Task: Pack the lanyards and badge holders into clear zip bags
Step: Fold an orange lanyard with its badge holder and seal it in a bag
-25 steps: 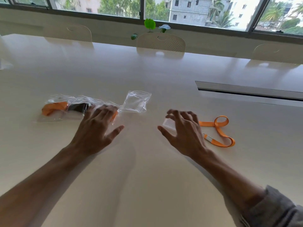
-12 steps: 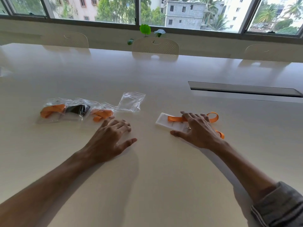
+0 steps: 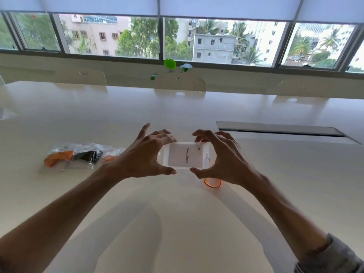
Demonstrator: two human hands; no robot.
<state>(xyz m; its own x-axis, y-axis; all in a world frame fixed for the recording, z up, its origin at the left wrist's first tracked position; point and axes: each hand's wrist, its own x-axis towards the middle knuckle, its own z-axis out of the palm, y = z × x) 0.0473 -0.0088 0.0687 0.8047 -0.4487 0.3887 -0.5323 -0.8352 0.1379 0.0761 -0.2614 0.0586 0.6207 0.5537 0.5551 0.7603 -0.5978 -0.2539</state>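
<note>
Windows run behind a pale tabletop (image 3: 177, 223). Toward its left edge lie filled zip bags (image 3: 78, 155) with orange and black lanyards inside. Near the middle, the left hand (image 3: 145, 156) and right hand (image 3: 224, 158), fingers curled and spread, pinch a badge holder (image 3: 186, 155) by its ends, raised above the surface. An orange lanyard loop (image 3: 212, 183) shows under the right hand.

Badge holder (image 3: 185, 155) pinched from both ends, left hand (image 3: 143, 158) on one side, right hand (image 3: 226, 158) on the other, orange lanyard (image 3: 212, 183) peeking just below the right thumb, filled zip bags (image 3: 78, 155) lying well left of the grip.
</note>
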